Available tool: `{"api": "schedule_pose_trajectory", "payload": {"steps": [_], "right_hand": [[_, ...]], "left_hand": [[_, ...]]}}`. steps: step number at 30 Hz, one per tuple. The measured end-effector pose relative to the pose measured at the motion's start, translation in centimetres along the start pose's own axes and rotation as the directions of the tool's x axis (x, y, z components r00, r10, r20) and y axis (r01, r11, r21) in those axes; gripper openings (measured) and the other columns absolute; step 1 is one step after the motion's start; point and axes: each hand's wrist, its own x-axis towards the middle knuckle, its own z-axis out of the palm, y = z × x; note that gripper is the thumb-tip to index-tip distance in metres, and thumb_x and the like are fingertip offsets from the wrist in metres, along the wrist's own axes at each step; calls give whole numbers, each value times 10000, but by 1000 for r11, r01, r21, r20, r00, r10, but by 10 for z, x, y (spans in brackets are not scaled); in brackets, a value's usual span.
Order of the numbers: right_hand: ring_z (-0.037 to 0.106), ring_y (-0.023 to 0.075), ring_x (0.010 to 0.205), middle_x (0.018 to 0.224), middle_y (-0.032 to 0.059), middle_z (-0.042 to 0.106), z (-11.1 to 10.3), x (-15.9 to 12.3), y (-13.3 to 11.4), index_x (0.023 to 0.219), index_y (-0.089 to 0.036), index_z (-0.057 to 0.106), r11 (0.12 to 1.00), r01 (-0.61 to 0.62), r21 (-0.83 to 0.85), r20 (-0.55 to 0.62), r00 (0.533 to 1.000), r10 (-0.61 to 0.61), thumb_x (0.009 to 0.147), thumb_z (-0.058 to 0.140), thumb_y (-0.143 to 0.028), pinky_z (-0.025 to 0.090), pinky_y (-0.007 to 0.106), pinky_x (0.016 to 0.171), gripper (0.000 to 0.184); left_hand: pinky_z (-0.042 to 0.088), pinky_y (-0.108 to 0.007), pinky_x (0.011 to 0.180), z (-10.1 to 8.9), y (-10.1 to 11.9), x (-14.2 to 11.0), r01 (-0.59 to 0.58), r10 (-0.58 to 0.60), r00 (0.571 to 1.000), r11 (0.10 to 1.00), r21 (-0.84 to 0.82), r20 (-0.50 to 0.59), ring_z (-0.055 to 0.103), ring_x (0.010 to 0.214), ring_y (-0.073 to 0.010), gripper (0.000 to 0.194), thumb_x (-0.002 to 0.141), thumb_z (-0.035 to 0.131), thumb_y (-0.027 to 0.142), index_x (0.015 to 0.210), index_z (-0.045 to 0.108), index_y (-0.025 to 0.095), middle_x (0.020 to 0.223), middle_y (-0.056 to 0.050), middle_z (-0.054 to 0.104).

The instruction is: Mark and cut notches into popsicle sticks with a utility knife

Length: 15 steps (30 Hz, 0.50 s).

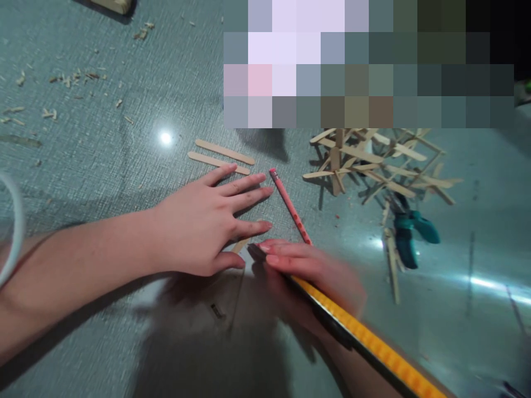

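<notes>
Right hand (319, 271) has its fingers wrapped round the yellow tool (360, 328), tip near the stick (240, 245) peeking from under the splayed, non-gripping left hand (199, 221). I'd keep that thumb clear.

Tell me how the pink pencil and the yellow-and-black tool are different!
The pink pencil is pinkish-red, while the yellow-and-black tool is bright yellow with dark parts.
The pencil lies on the table; the tool is held in the right hand.
The pencil looks slimmer, and the tool looks thicker, though it may be nearer the camera.
Both are long and straight, slanting down to the right in the picture.
</notes>
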Motion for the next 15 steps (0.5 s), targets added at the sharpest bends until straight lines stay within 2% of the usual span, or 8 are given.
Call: {"api": "schedule_pose_trajectory", "payload": {"steps": [3,6,8,11,13,15], "right_hand": [[832,237,900,952,50,830,-6,0,0,1092,-277,728,999,-24,-28,-11,1000,24,864,702,-17,721,327,784,347],[834,222,895,969,46,837,-10,-1,0,1099,-264,729,1000,-21,-19,7,1000,21,849,696,-12,714,304,801,356],[834,213,893,983,44,840,-11,-2,0,1101,-255,732,1000,-14,-10,-7,1000,14,842,702,-13,711,297,817,355],[834,198,889,984,45,840,-13,-5,-1,1066,-250,739,998,-56,-17,-51,997,55,852,710,-15,703,278,805,319],[832,189,874,972,41,840,-14,-5,-2,1039,-251,737,996,-83,-27,-70,994,81,864,714,-19,700,268,780,291],[831,189,859,957,38,839,-14,-4,-3,1028,-257,733,995,-97,-29,-71,993,95,875,713,-24,701,276,758,279]], "left_hand": [[258,-656,1303,1,0,-1,-15,17,998,999,44,-54,398,1577,-398,715,890,746,661,1427,668,196,1626,-192,514],[279,-619,1316,0,-1,-2,-8,14,995,998,57,-103,447,1547,-399,750,868,760,681,1371,682,129,1526,-202,617],[285,-611,1318,-2,-3,-2,-10,9,992,1000,-9,-124,454,1542,-394,636,910,745,602,1339,694,135,1501,-176,645],[314,-581,1304,-5,-7,-3,-31,11,991,989,-142,-137,485,1530,-349,269,1010,631,317,1214,752,190,1479,-105,671],[341,-543,1290,-6,-9,-3,-47,21,990,982,-184,-138,557,1474,-301,251,1041,540,184,1115,780,201,1382,-83,726],[354,-512,1284,-6,-10,-3,-48,18,988,981,-189,-155,642,1375,-264,268,1057,529,173,1035,794,201,1223,-73,772]]}}
